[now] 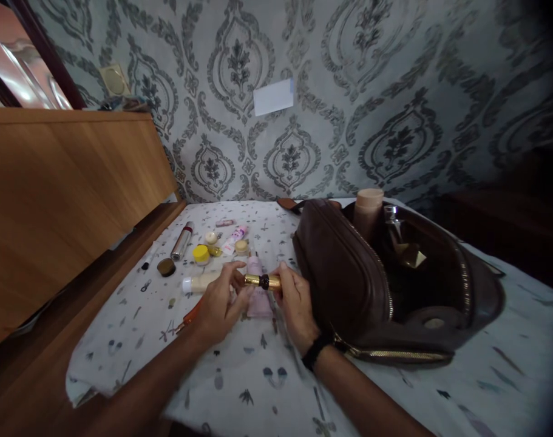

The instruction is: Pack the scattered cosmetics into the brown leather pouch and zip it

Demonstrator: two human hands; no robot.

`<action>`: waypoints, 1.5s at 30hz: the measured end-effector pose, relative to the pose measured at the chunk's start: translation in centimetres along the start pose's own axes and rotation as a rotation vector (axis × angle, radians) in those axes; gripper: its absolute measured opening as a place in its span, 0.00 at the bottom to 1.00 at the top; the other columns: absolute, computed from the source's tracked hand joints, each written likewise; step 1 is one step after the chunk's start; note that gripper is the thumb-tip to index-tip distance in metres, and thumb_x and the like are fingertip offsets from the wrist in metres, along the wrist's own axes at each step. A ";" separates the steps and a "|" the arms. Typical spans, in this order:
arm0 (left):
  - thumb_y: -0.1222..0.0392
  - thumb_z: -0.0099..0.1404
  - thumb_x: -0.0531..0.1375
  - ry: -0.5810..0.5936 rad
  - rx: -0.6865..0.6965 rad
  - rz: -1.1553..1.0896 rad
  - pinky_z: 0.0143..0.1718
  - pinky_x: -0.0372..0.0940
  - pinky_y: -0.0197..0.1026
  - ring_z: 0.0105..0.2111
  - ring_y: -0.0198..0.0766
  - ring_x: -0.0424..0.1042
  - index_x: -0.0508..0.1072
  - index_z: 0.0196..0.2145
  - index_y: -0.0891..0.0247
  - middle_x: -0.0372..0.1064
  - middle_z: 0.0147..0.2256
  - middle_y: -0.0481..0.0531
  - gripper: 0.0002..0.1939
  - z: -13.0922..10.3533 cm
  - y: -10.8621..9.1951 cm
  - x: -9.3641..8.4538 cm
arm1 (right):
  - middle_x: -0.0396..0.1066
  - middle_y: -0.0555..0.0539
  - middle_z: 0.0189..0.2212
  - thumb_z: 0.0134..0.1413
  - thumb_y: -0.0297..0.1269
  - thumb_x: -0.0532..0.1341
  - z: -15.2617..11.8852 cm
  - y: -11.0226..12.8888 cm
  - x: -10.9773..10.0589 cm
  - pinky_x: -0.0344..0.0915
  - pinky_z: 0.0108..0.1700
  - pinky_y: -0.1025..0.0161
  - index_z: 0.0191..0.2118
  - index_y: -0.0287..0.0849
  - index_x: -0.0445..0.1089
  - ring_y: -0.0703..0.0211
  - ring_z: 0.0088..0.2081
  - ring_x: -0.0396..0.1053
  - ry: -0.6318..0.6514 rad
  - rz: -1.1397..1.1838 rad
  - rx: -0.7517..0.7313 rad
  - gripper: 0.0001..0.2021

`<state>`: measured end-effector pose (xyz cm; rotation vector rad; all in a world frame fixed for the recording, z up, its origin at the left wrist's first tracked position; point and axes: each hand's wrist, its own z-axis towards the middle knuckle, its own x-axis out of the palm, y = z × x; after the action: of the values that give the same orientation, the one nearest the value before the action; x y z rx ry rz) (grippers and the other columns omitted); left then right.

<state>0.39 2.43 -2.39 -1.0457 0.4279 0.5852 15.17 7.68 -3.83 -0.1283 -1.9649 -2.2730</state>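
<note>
Both hands meet over the printed cloth, holding a small gold cosmetic tube (263,281) with a dark band around its middle. My left hand (224,301) pinches the tube's left end. The other end is gripped by my right hand (296,302), which has a black band on its wrist. Beneath the tube lies a pale pink squeeze tube (259,305), partly covered. A cream tube with a white cap (198,283) is behind my left hand. An orange item (190,317) shows partly beside that hand. Whether the gold tube is closed or parted at its dark band I cannot tell.
An open brown bag (340,267) stands on the right, with a beige-capped bottle (368,209) and a shiny bottle (397,227) inside. Farther left lie a yellow-lidded jar (201,254), a silver cylinder (182,241) and a dark round lid (166,267). A wooden cabinet (71,200) borders the left.
</note>
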 end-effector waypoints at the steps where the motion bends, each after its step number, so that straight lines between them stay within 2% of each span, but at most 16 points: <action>1: 0.55 0.70 0.54 0.006 0.024 0.014 0.32 0.59 0.36 0.32 0.35 0.67 0.59 0.56 0.60 0.68 0.37 0.49 0.18 0.0 -0.1 0.0 | 0.52 0.56 0.15 0.55 0.59 0.52 0.0 0.0 0.0 0.46 0.22 0.64 0.22 0.44 0.62 0.63 0.20 0.49 0.001 0.001 0.004 0.24; 5: 0.56 0.71 0.51 0.018 0.058 0.024 0.34 0.59 0.37 0.33 0.35 0.66 0.66 0.45 0.61 0.68 0.35 0.50 0.09 0.1 -0.5 -0.1 | 0.53 0.55 0.16 0.56 0.58 0.52 -0.1 0.0 -0.1 0.48 0.23 0.63 0.22 0.44 0.62 0.62 0.21 0.51 0.010 -0.029 -0.032 0.23; 10: 0.51 0.72 0.48 -0.036 -0.069 0.021 0.28 0.54 0.36 0.24 0.33 0.59 0.63 0.30 0.61 0.59 0.23 0.43 0.15 0.5 -0.2 -0.2 | 0.53 0.55 0.17 0.59 0.57 0.51 -0.4 -0.1 -0.1 0.49 0.25 0.63 0.22 0.44 0.61 0.62 0.22 0.51 0.047 -0.069 -0.084 0.23; 14: 0.50 0.72 0.49 -0.048 -0.088 0.019 0.27 0.52 0.36 0.22 0.32 0.57 0.61 0.26 0.61 0.56 0.21 0.42 0.19 0.6 0.0 -0.2 | 0.53 0.55 0.17 0.59 0.58 0.51 -0.3 -0.4 0.0 0.49 0.25 0.63 0.22 0.44 0.60 0.62 0.22 0.51 0.045 -0.078 -0.097 0.24; 20: 0.52 0.72 0.51 -0.011 -0.039 0.006 0.28 0.55 0.36 0.25 0.32 0.60 0.66 0.36 0.62 0.61 0.26 0.44 0.13 0.4 -0.2 -0.1 | 0.53 0.54 0.17 0.58 0.58 0.52 -0.3 -0.4 0.0 0.49 0.25 0.64 0.22 0.44 0.61 0.62 0.22 0.51 0.034 -0.050 -0.070 0.24; 23: 0.54 0.72 0.52 0.023 0.045 -0.007 0.31 0.59 0.36 0.30 0.34 0.66 0.68 0.44 0.62 0.69 0.34 0.50 0.11 0.3 -0.2 -0.2 | 0.52 0.55 0.17 0.56 0.60 0.52 -0.3 0.1 0.1 0.49 0.24 0.64 0.21 0.45 0.59 0.63 0.21 0.51 0.026 0.007 0.009 0.24; 26: 0.56 0.71 0.54 0.059 0.055 -0.029 0.32 0.62 0.35 0.35 0.35 0.69 0.64 0.55 0.60 0.70 0.44 0.54 0.17 0.3 0.0 -0.3 | 0.52 0.55 0.16 0.53 0.60 0.54 -0.3 0.7 0.1 0.49 0.22 0.65 0.20 0.45 0.58 0.63 0.20 0.50 0.010 0.073 0.081 0.24; 28: 0.56 0.69 0.56 0.055 0.006 -0.055 0.30 0.61 0.34 0.37 0.36 0.70 0.57 0.60 0.60 0.70 0.45 0.54 0.24 0.3 0.2 -0.3 | 0.52 0.55 0.16 0.52 0.60 0.55 -0.4 0.9 0.1 0.50 0.22 0.65 0.20 0.45 0.59 0.63 0.20 0.50 -0.001 0.094 0.097 0.24; 30: 0.54 0.68 0.57 0.014 -0.041 -0.050 0.29 0.60 0.34 0.35 0.36 0.70 0.59 0.57 0.61 0.70 0.41 0.52 0.22 0.4 0.2 -0.4 | 0.52 0.54 0.16 0.52 0.60 0.55 -0.4 1.0 0.1 0.50 0.22 0.65 0.20 0.45 0.59 0.63 0.21 0.51 -0.001 0.088 0.094 0.24; 32: 0.52 0.70 0.54 -0.009 -0.059 0.003 0.28 0.58 0.35 0.30 0.35 0.67 0.66 0.46 0.62 0.69 0.33 0.49 0.13 0.5 0.1 -0.4 | 0.52 0.54 0.16 0.53 0.59 0.54 -0.4 1.0 0.1 0.51 0.22 0.65 0.19 0.45 0.58 0.63 0.21 0.51 0.013 0.068 0.079 0.23; 35: 0.51 0.72 0.50 0.005 -0.044 0.093 0.27 0.56 0.36 0.24 0.33 0.61 0.67 0.32 0.62 0.63 0.24 0.45 0.16 0.7 -0.1 -0.5 | 0.53 0.54 0.16 0.54 0.59 0.54 -0.4 0.7 0.1 0.50 0.23 0.65 0.20 0.45 0.60 0.62 0.21 0.51 0.030 0.041 0.046 0.23; 36: 0.52 0.72 0.50 0.006 -0.014 0.103 0.28 0.57 0.37 0.25 0.33 0.61 0.68 0.33 0.63 0.65 0.26 0.46 0.15 0.6 -0.1 -0.6 | 0.54 0.54 0.16 0.54 0.59 0.54 -0.4 0.6 0.1 0.50 0.23 0.65 0.20 0.45 0.60 0.62 0.21 0.51 0.028 0.048 0.045 0.23; 38: 0.55 0.71 0.52 0.008 0.085 0.103 0.32 0.61 0.37 0.31 0.35 0.66 0.69 0.46 0.62 0.70 0.36 0.51 0.12 0.5 -0.2 -0.5 | 0.55 0.53 0.17 0.54 0.58 0.54 -0.4 0.6 0.1 0.50 0.23 0.65 0.21 0.45 0.61 0.62 0.21 0.52 0.019 0.074 0.063 0.23; 41: 0.57 0.69 0.56 0.008 0.194 0.135 0.39 0.64 0.41 0.43 0.41 0.68 0.58 0.61 0.59 0.67 0.50 0.58 0.24 0.2 -0.2 -0.4 | 0.54 0.53 0.17 0.54 0.58 0.54 -0.3 0.8 0.0 0.51 0.23 0.64 0.20 0.45 0.60 0.62 0.21 0.51 0.015 0.077 0.074 0.23; 43: 0.56 0.69 0.57 -0.009 0.170 0.166 0.40 0.64 0.41 0.44 0.42 0.68 0.57 0.61 0.60 0.68 0.49 0.57 0.25 0.1 -0.2 -0.3 | 0.53 0.54 0.16 0.54 0.59 0.54 -0.3 0.8 0.0 0.51 0.24 0.64 0.20 0.45 0.59 0.61 0.21 0.51 0.024 0.050 0.060 0.23; 45: 0.55 0.71 0.54 -0.017 0.116 0.183 0.39 0.63 0.41 0.40 0.41 0.69 0.64 0.54 0.61 0.70 0.42 0.54 0.17 0.0 -0.3 -0.3 | 0.54 0.53 0.16 0.54 0.60 0.53 -0.3 0.8 0.0 0.51 0.24 0.63 0.19 0.45 0.59 0.61 0.22 0.51 0.026 0.022 0.036 0.24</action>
<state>0.35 2.29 -2.04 -0.8955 0.5402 0.7229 15.28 7.27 -3.14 -0.1158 -1.9797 -2.2135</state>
